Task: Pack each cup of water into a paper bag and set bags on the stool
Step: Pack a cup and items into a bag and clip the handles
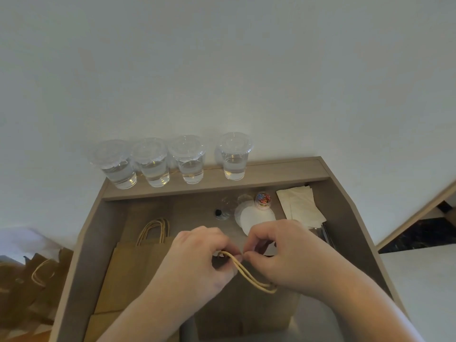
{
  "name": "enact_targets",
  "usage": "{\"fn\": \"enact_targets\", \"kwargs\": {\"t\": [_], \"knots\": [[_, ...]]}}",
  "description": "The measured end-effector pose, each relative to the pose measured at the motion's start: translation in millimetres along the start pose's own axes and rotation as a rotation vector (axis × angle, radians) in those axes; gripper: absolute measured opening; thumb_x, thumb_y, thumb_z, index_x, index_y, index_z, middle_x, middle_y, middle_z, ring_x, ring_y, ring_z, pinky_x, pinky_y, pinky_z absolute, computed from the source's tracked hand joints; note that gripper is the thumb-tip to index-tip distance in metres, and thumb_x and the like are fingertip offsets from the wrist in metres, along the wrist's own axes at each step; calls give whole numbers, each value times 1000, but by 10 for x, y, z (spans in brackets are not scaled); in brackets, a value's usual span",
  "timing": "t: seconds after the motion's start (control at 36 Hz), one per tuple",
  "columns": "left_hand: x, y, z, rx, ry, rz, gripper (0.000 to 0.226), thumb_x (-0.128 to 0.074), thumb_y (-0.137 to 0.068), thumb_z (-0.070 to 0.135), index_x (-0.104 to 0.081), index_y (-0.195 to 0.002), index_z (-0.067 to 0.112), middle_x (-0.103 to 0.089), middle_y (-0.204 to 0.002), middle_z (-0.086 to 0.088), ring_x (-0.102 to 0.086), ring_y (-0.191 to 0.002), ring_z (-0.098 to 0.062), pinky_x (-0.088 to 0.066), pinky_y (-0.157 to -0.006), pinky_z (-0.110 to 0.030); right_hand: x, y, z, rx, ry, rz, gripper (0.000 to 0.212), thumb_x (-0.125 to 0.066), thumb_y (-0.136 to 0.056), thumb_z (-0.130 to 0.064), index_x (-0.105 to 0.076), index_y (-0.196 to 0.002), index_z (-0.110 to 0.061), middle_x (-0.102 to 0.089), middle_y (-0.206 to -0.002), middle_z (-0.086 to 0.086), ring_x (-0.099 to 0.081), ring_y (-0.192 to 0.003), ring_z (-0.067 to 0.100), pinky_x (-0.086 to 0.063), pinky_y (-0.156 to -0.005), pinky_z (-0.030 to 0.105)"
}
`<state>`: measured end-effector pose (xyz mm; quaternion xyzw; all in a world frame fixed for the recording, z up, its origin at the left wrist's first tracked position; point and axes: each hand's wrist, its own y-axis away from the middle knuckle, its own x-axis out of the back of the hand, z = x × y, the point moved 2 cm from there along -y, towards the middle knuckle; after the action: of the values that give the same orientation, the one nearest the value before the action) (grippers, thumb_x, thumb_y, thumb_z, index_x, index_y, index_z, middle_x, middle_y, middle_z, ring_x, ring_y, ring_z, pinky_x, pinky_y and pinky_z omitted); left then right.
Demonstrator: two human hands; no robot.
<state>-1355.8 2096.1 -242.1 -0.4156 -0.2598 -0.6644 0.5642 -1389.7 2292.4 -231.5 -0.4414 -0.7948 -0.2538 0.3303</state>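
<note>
Step, likely: opening brown paper bag (246,317); twisted tan handles (246,274) pinched by fingers of L hand (197,253), R hand (278,253). Next: mouth to be spread, clear lidded water cup (235,156) (12 o'clock) inserted.

Lidded water cups (190,166) (four), brown bag (246,309)

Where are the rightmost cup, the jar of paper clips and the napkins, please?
rightmost cup (235,160): head view, clear wall.
jar of paper clips (263,201): head view, its side.
napkins (299,204): head view, top sheet.
</note>
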Motion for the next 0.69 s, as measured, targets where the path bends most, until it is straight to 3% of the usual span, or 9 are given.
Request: {"fn": "enact_targets", "kwargs": {"t": [0.22, 0.39, 0.58, 0.69], "knots": [[-2, -17, -38, -39, 2, 13, 18, -65, -89, 54, -77, -94, 42, -66, -86, 25, -59, -91, 0, -50, -87, -33, -33, -36, -4, -25, 97, -10, 8, -69, -94, -43, -77, -92, -44, -72, -85, -29, -63, -91, -15, -48, -65, 4], [-21, -35, -65, -58, 11, -6, 6, -74, -92, 44, -77, -97, 45, -63, -86, 26, -57, -91, -1, -48, -86, -32, -25, -54, -100, -27, 311, -2, 16, -61, -95, -48, -74, -100, -43, -71, -90, -22, -67, -83, -1, -56, -75, 19], [-14, -47, -119, -69, 8, -38, 14, -67, -92, 51, -78, -99, 45, -66, -88, 22, -57, -94, -1, -47, -88, -31, -75, -118, -216, 22, 493, -1, 17, -56, -98, -46, -71, -100, -37, -70, -89, -15, -65, -82, 7, -48, -66, 24], [-53, -74, -111, -112, -43, -32, 11, -69, -92, 45, -76, -100, 46, -67, -87, 20, -60, -91, -5, -48, -87, -35, -85, -124, -227, -22, 525, -2, 18, -55, -96, -49, -66, -91, -36, -66, -84, -14, -62, -78, 9, -33, -55, 21]]}}
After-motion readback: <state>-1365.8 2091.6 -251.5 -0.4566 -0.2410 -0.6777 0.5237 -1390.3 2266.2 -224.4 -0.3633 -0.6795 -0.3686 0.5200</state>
